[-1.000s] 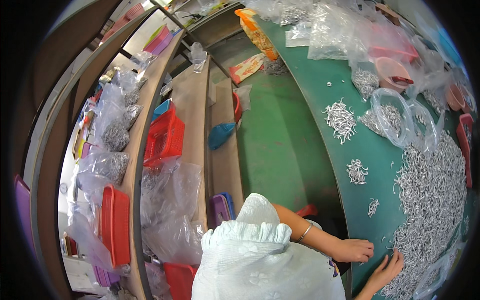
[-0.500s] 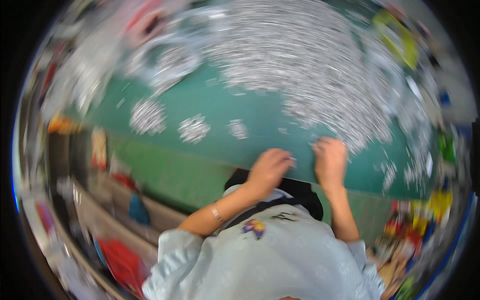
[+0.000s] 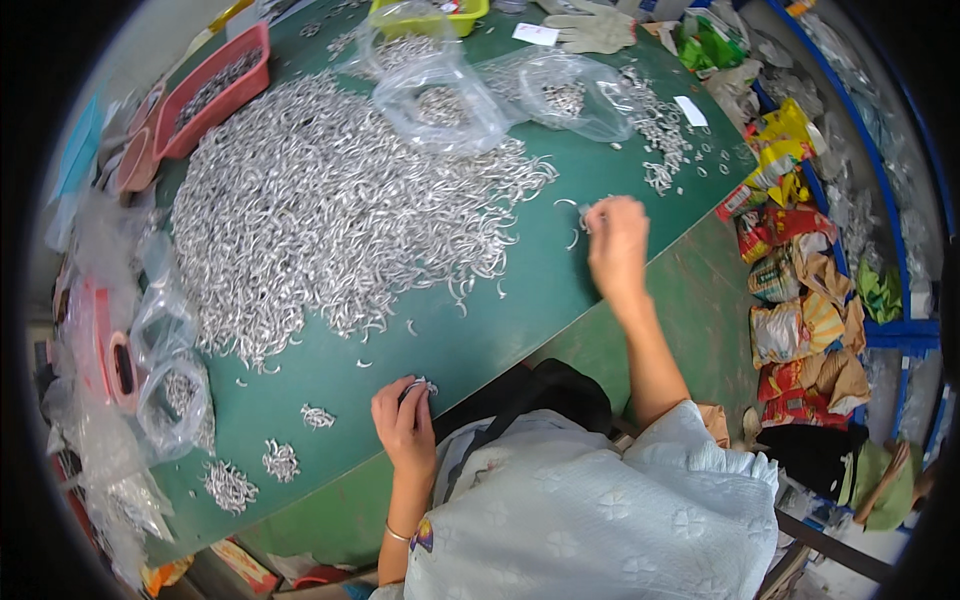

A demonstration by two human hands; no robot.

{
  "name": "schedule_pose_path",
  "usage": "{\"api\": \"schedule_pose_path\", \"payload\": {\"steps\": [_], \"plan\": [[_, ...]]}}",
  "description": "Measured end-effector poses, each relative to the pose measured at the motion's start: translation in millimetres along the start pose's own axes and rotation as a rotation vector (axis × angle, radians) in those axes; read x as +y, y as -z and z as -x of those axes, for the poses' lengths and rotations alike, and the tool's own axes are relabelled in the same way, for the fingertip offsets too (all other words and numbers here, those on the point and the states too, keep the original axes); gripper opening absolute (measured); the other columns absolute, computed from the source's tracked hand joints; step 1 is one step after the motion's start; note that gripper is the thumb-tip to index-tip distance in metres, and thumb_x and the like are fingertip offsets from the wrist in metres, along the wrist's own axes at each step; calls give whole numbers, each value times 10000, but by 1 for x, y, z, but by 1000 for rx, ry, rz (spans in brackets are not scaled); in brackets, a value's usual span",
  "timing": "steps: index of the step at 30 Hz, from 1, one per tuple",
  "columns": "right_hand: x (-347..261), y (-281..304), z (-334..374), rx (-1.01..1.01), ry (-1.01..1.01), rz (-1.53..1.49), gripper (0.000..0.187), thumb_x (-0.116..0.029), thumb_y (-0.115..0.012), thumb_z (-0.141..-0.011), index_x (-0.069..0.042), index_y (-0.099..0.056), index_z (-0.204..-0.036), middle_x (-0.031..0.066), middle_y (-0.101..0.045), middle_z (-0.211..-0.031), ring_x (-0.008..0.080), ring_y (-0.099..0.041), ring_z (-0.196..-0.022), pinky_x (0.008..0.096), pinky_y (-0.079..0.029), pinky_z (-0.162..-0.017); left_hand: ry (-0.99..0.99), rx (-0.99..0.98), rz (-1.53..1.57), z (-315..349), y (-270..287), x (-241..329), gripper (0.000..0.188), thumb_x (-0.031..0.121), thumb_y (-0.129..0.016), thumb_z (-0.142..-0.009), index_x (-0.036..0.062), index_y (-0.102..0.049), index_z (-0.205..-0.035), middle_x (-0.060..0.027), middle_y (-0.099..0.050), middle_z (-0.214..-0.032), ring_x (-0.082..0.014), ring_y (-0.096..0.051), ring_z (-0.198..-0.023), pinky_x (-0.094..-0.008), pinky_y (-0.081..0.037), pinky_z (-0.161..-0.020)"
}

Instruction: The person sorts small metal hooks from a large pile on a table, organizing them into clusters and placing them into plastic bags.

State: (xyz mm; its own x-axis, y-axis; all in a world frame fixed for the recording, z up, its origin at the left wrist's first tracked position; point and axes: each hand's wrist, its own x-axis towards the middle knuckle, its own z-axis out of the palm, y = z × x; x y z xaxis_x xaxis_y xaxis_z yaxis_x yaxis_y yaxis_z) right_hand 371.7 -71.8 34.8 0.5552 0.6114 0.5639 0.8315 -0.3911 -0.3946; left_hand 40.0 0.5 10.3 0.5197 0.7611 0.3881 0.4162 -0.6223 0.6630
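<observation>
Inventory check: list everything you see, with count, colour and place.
Table: 1, green, centre
Big pile: 1, silver, mid-table
Small heaps: 3, silver, table's near left
Loose parts: many, silver, table's far right
Bin: 1, pinkish red, far left
Tub: 1, yellow-green, far edge
Plastic bags: several, transparent, far side and left end
Glove: 1, pale, far edge
Cards: 2, white, far edge, far right
Packages: several, mixed colours, beyond table's right end
Rack: 1, blue, right edge
Floor: 1, green, below table
Shirt: 1, pale blue, bottom
Bracelet: 1, silvery, left wrist
Left hand: 1, bare, near edge, silver bits at fingertips
Right hand: 1, bare, table's right, silver bits by fingertips
</observation>
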Motion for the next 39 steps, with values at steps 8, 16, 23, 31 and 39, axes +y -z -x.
{"api": "schedule_pose_path", "payload": {"steps": [8, 16, 23, 31, 39], "plan": [[131, 26, -17, 54, -182, 406, 103, -93, -702, -805, -48, -612, -829, 95, -587, -876, 302, -549, -852, 421, -415, -740, -5, -21, -10, -4, -5, -1, 203, -73, -713, -743, 7, -682, -927, -117, -650, -1010, -309, -605, -933, -395, -474, -821], [146, 15, -41, 115, -157, 237, 218, -110, -635, -889, -24, -633, -1089, 158, -613, -1061, 354, -544, -989, 436, -436, -875, 0, -34, -34, -6, -2, 1, 201, -84, -707, -748, 5, -683, -927, -120, -646, -997, -302, -602, -931, -382, -479, -814], [151, 10, -28, -45, -201, 186, 245, -155, -612, -915, -37, -643, -1127, 147, -583, -1177, 346, -506, -1068, 422, -415, -934, 4, -18, -38, -7, -3, 5, 187, -88, -705, -749, -3, -682, -914, -124, -644, -986, -300, -602, -925, -380, -484, -815], [147, 7, -38, -47, -42, 129, 228, -146, -683, -860, -54, -674, -1068, 125, -594, -1143, 324, -512, -1082, 416, -408, -931, 8, -17, -34, -8, -4, 5, 191, -93, -704, -744, -4, -681, -911, -125, -646, -987, -300, -602, -932, -377, -482, -815], [85, 21, -27, 25, -16, 146, 151, -137, -718, -819, -49, -688, -938, 101, -613, -1030, 302, -542, -996, 398, -400, -865, 15, -17, -41, -5, -4, 3, 203, -96, -703, -742, 0, -679, -919, -124, -647, -990, -303, -600, -928, -379, -479, -815]]}}
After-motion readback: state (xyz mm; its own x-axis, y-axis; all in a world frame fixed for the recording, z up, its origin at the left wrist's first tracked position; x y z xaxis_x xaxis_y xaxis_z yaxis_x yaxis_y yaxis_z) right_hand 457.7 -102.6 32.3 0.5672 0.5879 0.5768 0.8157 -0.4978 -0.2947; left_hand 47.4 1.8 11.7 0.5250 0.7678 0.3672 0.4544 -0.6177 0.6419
